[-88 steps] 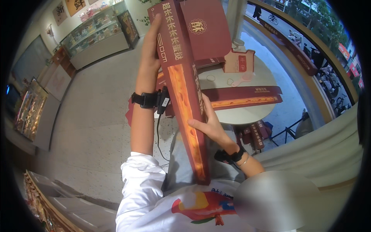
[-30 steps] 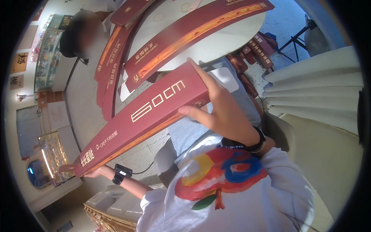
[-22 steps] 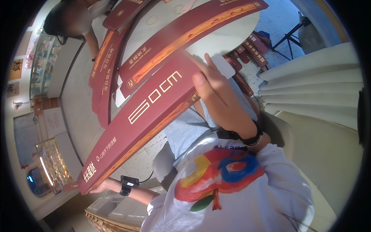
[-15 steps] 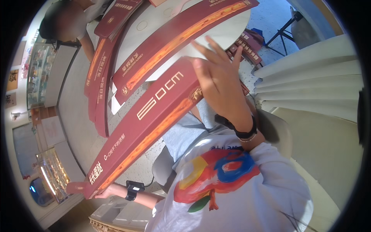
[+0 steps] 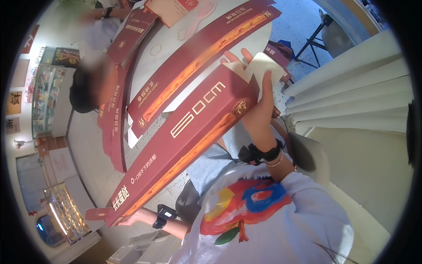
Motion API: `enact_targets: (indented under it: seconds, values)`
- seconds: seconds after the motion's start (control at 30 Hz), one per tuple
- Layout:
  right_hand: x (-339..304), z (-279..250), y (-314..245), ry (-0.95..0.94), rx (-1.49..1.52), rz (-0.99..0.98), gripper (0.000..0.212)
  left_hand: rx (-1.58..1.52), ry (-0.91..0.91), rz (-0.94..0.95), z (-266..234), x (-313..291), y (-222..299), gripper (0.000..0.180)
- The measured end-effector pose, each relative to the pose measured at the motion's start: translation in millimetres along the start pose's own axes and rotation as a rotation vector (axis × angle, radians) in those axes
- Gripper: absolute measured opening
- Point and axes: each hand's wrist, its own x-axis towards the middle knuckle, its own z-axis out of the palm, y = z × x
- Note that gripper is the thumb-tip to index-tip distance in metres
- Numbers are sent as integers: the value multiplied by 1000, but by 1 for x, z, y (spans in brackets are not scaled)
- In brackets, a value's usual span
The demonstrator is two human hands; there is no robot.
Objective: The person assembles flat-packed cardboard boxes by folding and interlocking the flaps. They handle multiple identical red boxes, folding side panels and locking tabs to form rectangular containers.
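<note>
Box work: the long, dark-red cardboard box with a golden pastry strip (image 5: 176, 141) is held slantwise over the lap; the step in hand appears to be handling its right end.
Next move at the box: as a judgement, it calls for steady support on the left and gentle, even pressure on the right, since thin card could crease.
Red end tab: a small, dark-red card tab (image 5: 97, 214) juts from the box's left end, flat and smooth.
Leaning stack: long, dark-red cardboard pieces (image 5: 115, 145) overlap in layers, their edges thin.
Left hand: the bare left hand (image 5: 135, 216) holds the box's left end from below, fingers partly hidden beneath it.
Tabletop: the pale, round table (image 5: 151, 66) looks smooth and hard.
Piece on the table: another long, dark-red cardboard piece with an orange-gold strip (image 5: 198, 66), matte-looking, its edges curved by the lens.
Right hand: the bare right hand (image 5: 259, 110) is at the box's right end, fingers spread wide; whether they press the flap, I cannot tell.
White flap: a plain, round-cornered, off-white card flap (image 5: 265, 66), beside the right thumb.
</note>
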Motion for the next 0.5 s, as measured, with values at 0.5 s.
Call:
enact_targets:
  seconds: [0.5]
  values:
    - [0, 15, -45, -83, -173, 2, 58, 44, 49, 96, -14, 4, 1, 60]
